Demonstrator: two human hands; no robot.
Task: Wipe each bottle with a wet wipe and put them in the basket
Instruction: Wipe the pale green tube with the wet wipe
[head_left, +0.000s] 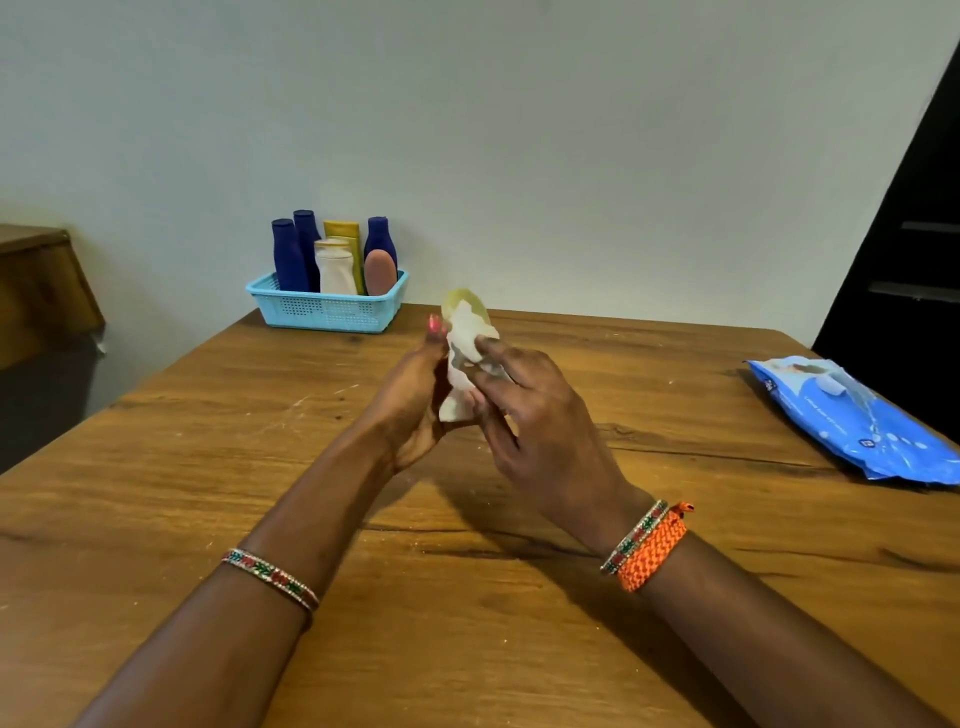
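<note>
On the wooden table (675, 597), mid-frame, your left hand (410, 410) grips a pale bottle (464, 305) while your right hand (540, 421) presses a wet wipe (460, 364) round it — blue wipes pack (857, 421) at right, its print unreadable, and basket (327, 309) of bottles upper left.

blue wipes pack (857, 418) with white print too blurred to read, no other legible text

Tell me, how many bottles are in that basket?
6 in the basket: three blue, a yellow tube, a white one, a pink one. More may hide behind. Another bottle is in the hands.
</note>
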